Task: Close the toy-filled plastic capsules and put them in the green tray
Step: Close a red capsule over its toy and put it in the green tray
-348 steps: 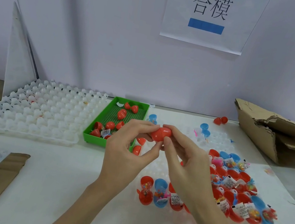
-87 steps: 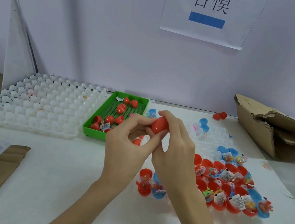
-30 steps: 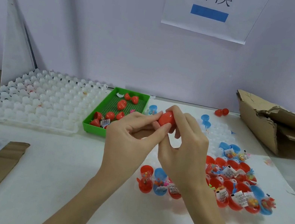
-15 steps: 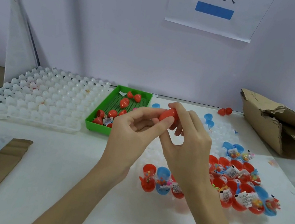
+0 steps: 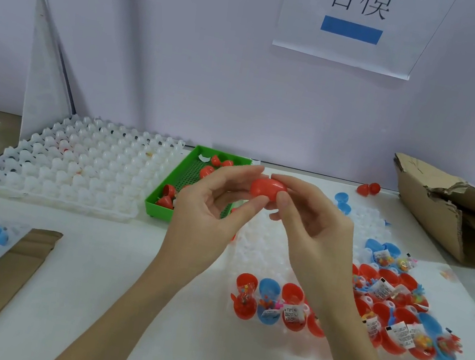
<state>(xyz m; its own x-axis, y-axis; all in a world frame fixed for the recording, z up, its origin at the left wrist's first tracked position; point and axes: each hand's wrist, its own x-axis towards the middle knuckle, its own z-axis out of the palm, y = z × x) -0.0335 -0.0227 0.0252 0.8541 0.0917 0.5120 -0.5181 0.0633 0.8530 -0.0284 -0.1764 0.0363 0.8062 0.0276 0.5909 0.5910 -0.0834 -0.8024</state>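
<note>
The white table carries everything, and the work is arranged around the person. At the back left lies a large white cell tray, its cells mostly bare, probably because its capsules are already taken out. Just beside it on the right stands the green tray, near enough for a short reach; several closed red capsules already lie in it. A torn cardboard box sits at the far right. In front on the right, many open capsules, red and blue, wait with small toys and labels inside, so much of the task remains.

The 2 hands meet above the table, in front of the green tray. The left hand pinches a red capsule between thumb and fingers at its left end, and the right hand pinches the right end in the same way. I judge that they hold it from both ends to press the 2 halves together. The capsule looks closed or almost closed; the seam is too small to tell. It is not yet in the green tray.
</note>
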